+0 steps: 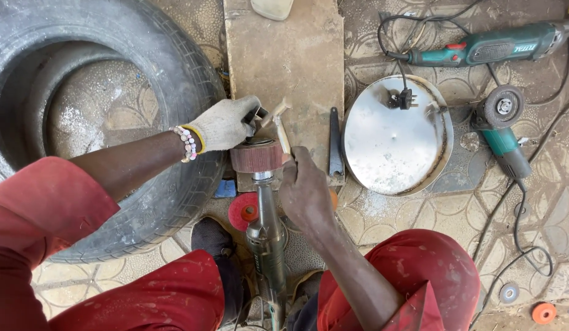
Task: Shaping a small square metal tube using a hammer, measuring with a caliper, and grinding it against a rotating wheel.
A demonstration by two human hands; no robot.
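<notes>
My left hand (226, 124), in a white work glove with bead bracelets at the wrist, grips a small metal piece (273, 113) above a reddish flap-wheel drum (256, 157). The drum is mounted on the head of a grey power tool (267, 245) that lies between my knees. My bare right hand (304, 189) is closed around the other end of the metal piece, right beside the drum. Both hands press the piece against the drum's top edge.
A large tyre (168, 79) lies at the left. A wooden board (287, 55) sits ahead, with a flat wrench (335, 144) and a round metal plate (394, 141) to its right. Two green grinders (499, 44) (504, 132) with black cables lie at the right. A red disc (242, 210) lies on the floor.
</notes>
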